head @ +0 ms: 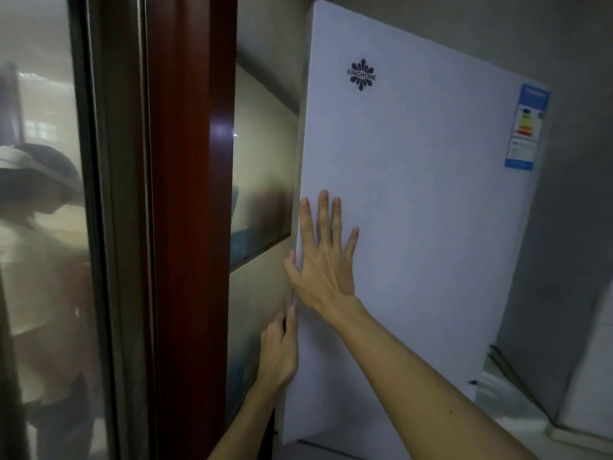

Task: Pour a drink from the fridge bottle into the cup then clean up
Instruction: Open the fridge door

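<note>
A pale lavender fridge door (414, 200) with a dark snowflake logo fills the right half of the view. My right hand (326, 257) lies flat on the door near its left edge, fingers spread, thumb hooked around the edge. Below it, my left hand (280, 350) curls its fingers around the same door edge. The door looks shut or nearly shut. No bottle or cup is in view.
A dark red wooden frame (190, 227) and a glass door (43, 244) stand close on the left, with a person's reflection in the glass. An energy label (527, 127) sits at the fridge door's upper right. A grey wall (570, 260) is on the right.
</note>
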Demonstrator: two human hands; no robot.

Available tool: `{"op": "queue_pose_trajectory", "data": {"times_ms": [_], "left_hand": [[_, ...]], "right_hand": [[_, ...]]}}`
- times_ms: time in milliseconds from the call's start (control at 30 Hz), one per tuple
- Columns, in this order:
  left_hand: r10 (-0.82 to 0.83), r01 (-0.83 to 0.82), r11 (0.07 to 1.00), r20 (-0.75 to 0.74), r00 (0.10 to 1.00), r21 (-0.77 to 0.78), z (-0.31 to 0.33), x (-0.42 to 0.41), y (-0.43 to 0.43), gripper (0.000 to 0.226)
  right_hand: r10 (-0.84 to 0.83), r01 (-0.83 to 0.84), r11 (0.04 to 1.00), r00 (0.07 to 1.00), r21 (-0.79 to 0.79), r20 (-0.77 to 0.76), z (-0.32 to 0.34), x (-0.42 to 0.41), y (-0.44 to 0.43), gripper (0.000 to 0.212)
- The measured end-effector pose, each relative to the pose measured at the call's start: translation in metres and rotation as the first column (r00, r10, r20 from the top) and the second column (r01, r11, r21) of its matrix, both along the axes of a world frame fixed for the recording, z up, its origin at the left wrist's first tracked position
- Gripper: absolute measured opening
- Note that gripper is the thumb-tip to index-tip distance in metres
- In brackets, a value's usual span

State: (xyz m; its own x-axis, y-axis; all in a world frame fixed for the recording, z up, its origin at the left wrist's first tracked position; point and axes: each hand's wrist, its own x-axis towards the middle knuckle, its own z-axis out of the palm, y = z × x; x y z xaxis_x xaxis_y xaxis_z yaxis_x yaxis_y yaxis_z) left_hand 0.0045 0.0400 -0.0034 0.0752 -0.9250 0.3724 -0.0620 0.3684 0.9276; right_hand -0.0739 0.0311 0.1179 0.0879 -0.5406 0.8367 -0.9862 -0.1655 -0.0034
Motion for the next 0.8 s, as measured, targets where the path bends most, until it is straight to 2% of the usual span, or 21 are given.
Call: {"op": "queue_pose_trajectory", "data": {"times_ms": [167,300,367,467,533,633,733,800], "left_hand": [[0.029,-0.025,0.999,0.094,0.995,-0.042,0.003,-0.006,0.042,0.049],[0.033,-0.033,0.999,0.159,0.987,-0.003,0.004,-0.009,0.071,0.072],[0.059,-0.053,0.998,0.196,0.979,-0.036,0.005,-0.01,0.081,0.06],[0.047,-0.028,0.996,0.225,0.973,-0.086,0.013,-0.009,0.103,0.017],[0.055,-0.023,0.992,0.253,0.966,-0.127,0.014,-0.01,0.112,0.028],[0.08,-0.019,0.98,0.305,0.949,-0.197,0.013,-0.012,0.121,0.028],[0.055,0.018,0.971,0.296,0.954,-0.24,0.007,-0.021,0.133,0.029],[0.064,0.013,0.971,0.311,0.948,-0.239,0.005,-0.028,0.143,0.039]], "right_hand": [[0.068,-0.071,0.996,0.995,0.048,0.07,-0.003,-0.007,0.044,0.092],[0.106,-0.112,0.992,0.988,0.05,0.11,-0.002,-0.015,0.075,0.094],[0.131,-0.139,0.989,0.982,0.051,0.134,-0.002,-0.019,0.088,0.093],[0.159,-0.168,0.985,0.973,0.04,0.169,-0.003,-0.025,0.107,0.091],[0.19,-0.198,0.98,0.963,0.022,0.192,-0.003,-0.03,0.121,0.088],[0.221,-0.225,0.974,0.951,-0.008,0.217,-0.004,-0.039,0.14,0.085],[0.232,-0.23,0.973,0.943,-0.037,0.238,-0.005,-0.049,0.159,0.085],[0.229,-0.22,0.973,0.941,-0.063,0.249,-0.005,-0.056,0.173,0.085]]}}
